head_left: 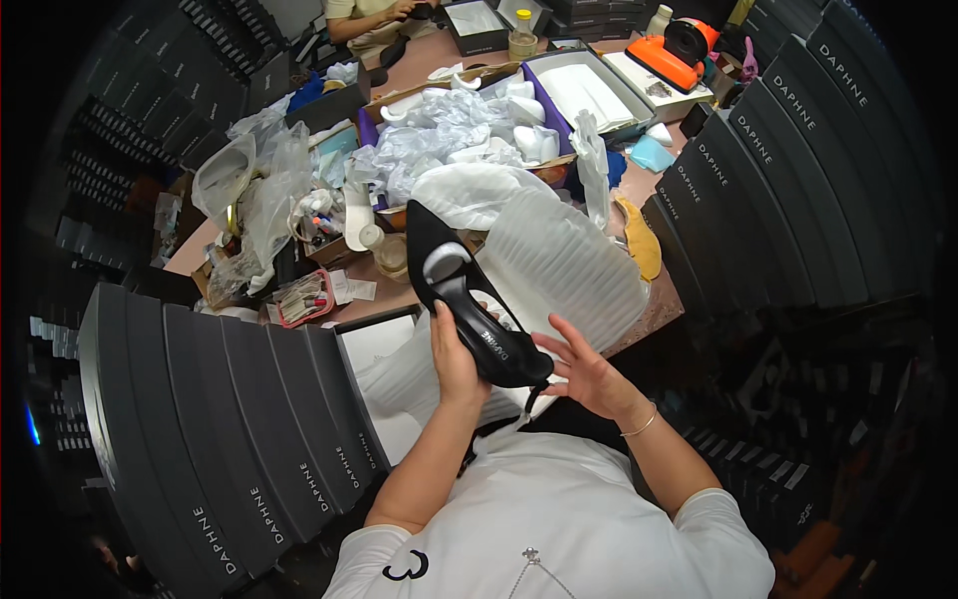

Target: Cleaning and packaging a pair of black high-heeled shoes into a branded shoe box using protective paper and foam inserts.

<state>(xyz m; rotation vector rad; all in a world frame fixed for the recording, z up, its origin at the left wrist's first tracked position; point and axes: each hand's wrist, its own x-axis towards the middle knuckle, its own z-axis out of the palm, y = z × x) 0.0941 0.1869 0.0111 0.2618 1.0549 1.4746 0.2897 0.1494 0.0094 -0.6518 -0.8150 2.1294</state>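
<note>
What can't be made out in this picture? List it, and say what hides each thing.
All in the head view:
- Parts of the left hand's fingers: behind the black shoe.
- The shoe's outsole: turned away from the camera.
- Floor of the purple box: covered by white wrapping.
- Head of the co-worker: cut off by the top edge.

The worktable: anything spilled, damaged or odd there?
No spill is evident, and the black pump looks undamaged. Only the clutter looks odd: crumpled white wrapping heaped in a purple-edged box, and plastic bags sprawling to its left.
</note>
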